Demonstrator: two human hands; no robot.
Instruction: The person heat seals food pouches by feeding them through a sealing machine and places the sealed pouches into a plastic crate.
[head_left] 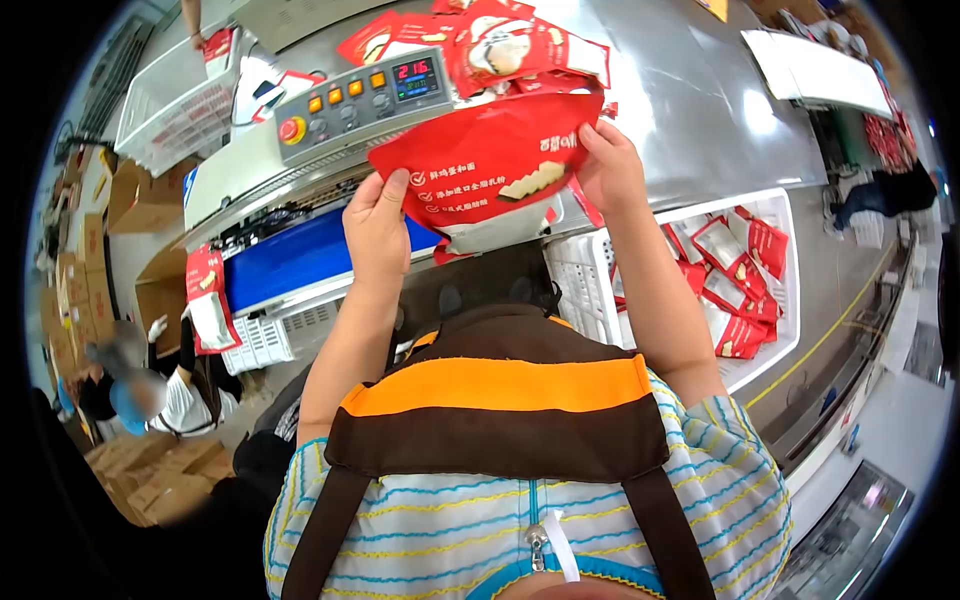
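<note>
A red snack pouch (pixel 475 150) printed with white lettering and a picture of biscuits is stretched between my hands, in front of the machine's control panel. My left hand (pixel 382 222) pinches its left edge, thumb on the printed face. At the upper right corner, my right hand (pixel 612 172) grips the same pouch. Just behind it, a pile of similar red pouches (pixel 500 48) lies on the metal table (pixel 680 110). Another red and white pouch (pixel 208 305) hangs at the left end of the blue conveyor belt (pixel 295 262).
A control panel (pixel 362 100) with lit buttons and a red display tops the belt machine. To my right stands a white basket (pixel 792 260) of filled pouches. A white crate (pixel 165 125) is at upper left, near another person's hand (pixel 190 14). Co-workers appear at lower left and far right.
</note>
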